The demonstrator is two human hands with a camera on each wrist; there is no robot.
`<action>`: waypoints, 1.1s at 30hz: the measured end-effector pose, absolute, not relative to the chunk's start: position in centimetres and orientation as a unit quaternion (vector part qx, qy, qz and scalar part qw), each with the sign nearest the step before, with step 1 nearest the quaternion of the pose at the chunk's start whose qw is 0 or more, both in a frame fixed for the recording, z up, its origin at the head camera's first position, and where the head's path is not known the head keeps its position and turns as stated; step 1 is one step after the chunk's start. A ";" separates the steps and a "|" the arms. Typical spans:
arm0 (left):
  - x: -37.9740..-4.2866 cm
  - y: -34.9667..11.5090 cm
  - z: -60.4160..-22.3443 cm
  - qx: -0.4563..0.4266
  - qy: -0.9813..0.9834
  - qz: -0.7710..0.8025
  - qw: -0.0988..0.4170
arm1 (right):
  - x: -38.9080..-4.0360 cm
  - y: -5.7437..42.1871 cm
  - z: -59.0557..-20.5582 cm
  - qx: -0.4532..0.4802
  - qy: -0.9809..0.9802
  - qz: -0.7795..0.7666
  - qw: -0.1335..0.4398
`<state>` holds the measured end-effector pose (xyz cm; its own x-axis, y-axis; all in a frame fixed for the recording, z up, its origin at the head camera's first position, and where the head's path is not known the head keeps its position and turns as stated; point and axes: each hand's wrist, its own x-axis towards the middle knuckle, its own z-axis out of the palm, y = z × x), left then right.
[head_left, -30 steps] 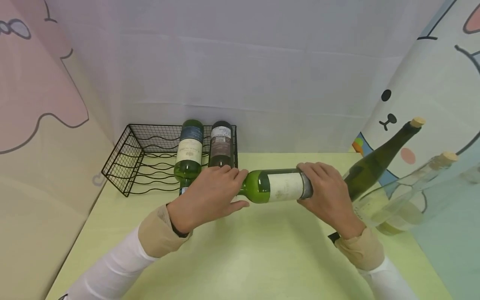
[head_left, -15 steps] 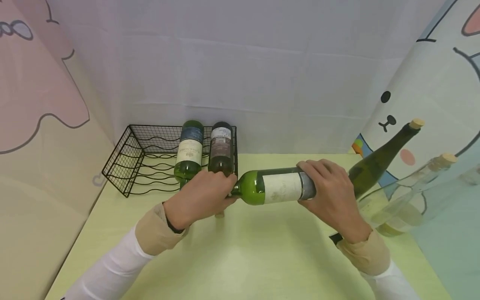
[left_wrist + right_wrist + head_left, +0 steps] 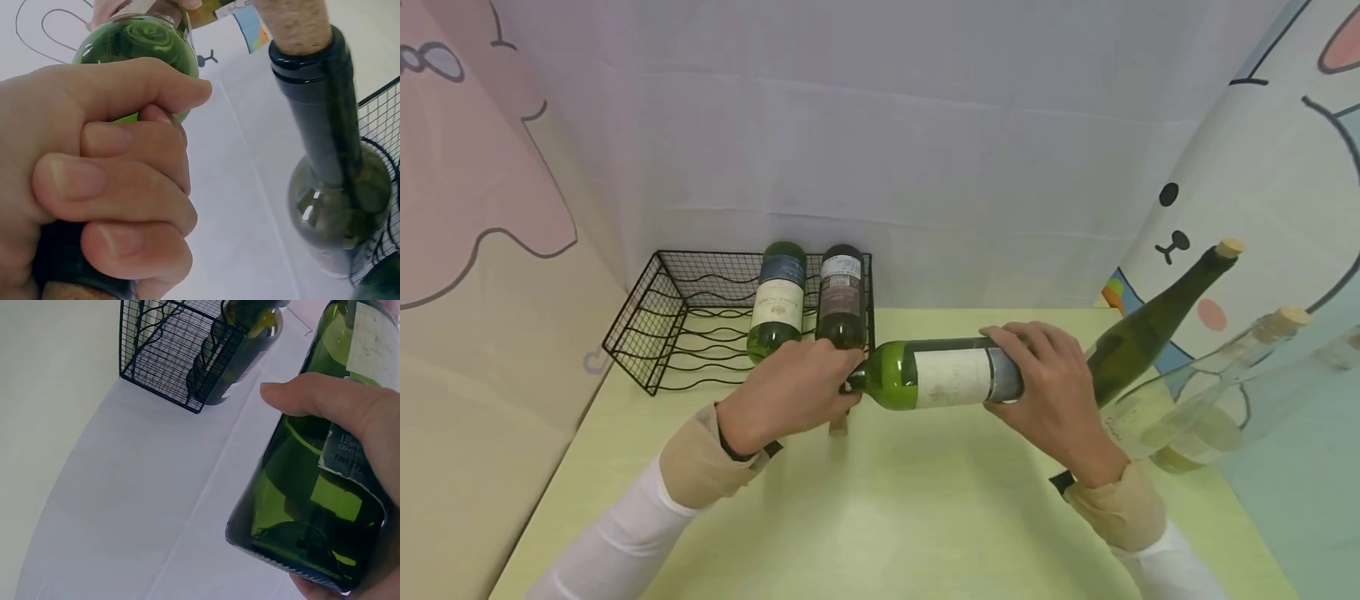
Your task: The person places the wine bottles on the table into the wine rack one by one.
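A green wine bottle [image 3: 951, 377] with a pale label lies sideways above the table, its neck toward the left. My left hand [image 3: 790, 387] grips the neck; in the left wrist view its fingers [image 3: 137, 181] curl round it, and a cork tip shows below them. At the base end, my right hand [image 3: 1045, 383] holds the bottle, thumb on one side of the glass in the right wrist view. Just beyond my left hand, two wine bottles lie in a black wire rack [image 3: 642, 333]: a green one [image 3: 778, 304] and a darker one [image 3: 841, 296], whose corked neck [image 3: 319, 119] points toward me.
Upright at the right stand a tall dark green corked bottle [image 3: 1150, 333] and a clear corked bottle [image 3: 1232, 367], close to my right forearm. The pale yellow-green table [image 3: 910, 517] is bounded by a white cloth [image 3: 880, 150] behind and printed cloths at the sides.
My left hand has closed round the neck, having been partly spread on it a second ago. Bottle and left hand have shifted slightly left.
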<state>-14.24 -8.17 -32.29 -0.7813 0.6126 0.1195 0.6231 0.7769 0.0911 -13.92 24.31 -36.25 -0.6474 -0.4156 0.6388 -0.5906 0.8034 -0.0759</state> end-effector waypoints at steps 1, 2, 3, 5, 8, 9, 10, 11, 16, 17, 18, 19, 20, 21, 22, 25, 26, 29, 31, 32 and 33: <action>-14.3 -8.3 -32.3 -0.328 -0.941 -0.064 0.044 | -13.9 24.3 -36.3 0.280 -0.897 0.142 0.310; -14.3 -8.4 -32.4 -0.327 -0.941 -0.067 0.047 | -13.9 24.2 -36.4 0.280 -0.898 0.145 0.308; -14.3 -8.6 -32.5 -0.326 -0.941 -0.072 0.050 | -13.9 24.2 -36.5 0.279 -0.898 0.148 0.306; -14.4 -8.8 -32.7 -0.323 -0.941 -0.082 0.057 | -14.0 24.1 -36.7 0.275 -0.898 0.156 0.306; -14.5 -9.2 -32.8 -0.316 -0.942 -0.101 0.060 | -14.2 24.2 -36.9 0.269 -0.896 0.174 0.309; -14.5 -9.4 -32.8 -0.313 -0.942 -0.109 0.061 | -14.3 24.1 -36.9 0.268 -0.894 0.181 0.311; -14.5 -9.6 -32.8 -0.310 -0.941 -0.117 0.061 | -14.4 24.1 -36.8 0.267 -0.893 0.186 0.311; -14.5 -9.8 -32.8 -0.305 -0.942 -0.126 0.058 | -14.5 24.1 -36.8 0.268 -0.892 0.190 0.311; -14.3 -11.0 -32.6 -0.273 -0.946 -0.170 0.040 | -15.2 24.3 -36.1 0.273 -0.885 0.227 0.302; -14.2 -11.3 -32.6 -0.263 -0.948 -0.177 0.036 | -15.5 24.5 -36.1 0.273 -0.882 0.240 0.301; -14.2 -11.7 -32.6 -0.253 -0.949 -0.184 0.033 | -15.8 24.6 -36.1 0.270 -0.878 0.256 0.300; -14.1 -12.0 -32.6 -0.242 -0.950 -0.194 0.030 | -16.2 24.7 -36.3 0.265 -0.877 0.272 0.296; -14.1 -12.4 -32.6 -0.230 -0.952 -0.202 0.026 | -16.6 24.7 -36.6 0.259 -0.875 0.290 0.289; -14.1 -12.8 -32.5 -0.217 -0.952 -0.214 0.020 | -17.1 24.8 -37.0 0.253 -0.875 0.304 0.279; -14.0 -13.2 -32.5 -0.202 -0.953 -0.225 0.013 | -17.6 24.7 -37.6 0.245 -0.876 0.319 0.266; -13.9 -14.4 -32.4 -0.154 -0.954 -0.255 -0.012 | -19.4 24.5 -39.7 0.220 -0.877 0.377 0.203; -13.9 -14.8 -32.3 -0.139 -0.955 -0.261 -0.018 | -20.0 24.3 -40.4 0.213 -0.876 0.395 0.178; -13.7 -15.7 -32.3 -0.104 -0.953 -0.282 -0.039 | -21.6 23.7 -42.1 0.187 -0.871 0.439 0.119; -13.7 -16.1 -32.6 -0.094 -0.949 -0.299 -0.044 | -22.6 23.1 -42.8 0.174 -0.868 0.454 0.097; -13.7 -16.2 -32.7 -0.091 -0.946 -0.306 -0.046 | -23.0 22.7 -43.1 0.170 -0.868 0.459 0.088; -13.8 -16.3 -32.9 -0.091 -0.944 -0.315 -0.048 | -23.3 22.2 -43.3 0.166 -0.867 0.463 0.081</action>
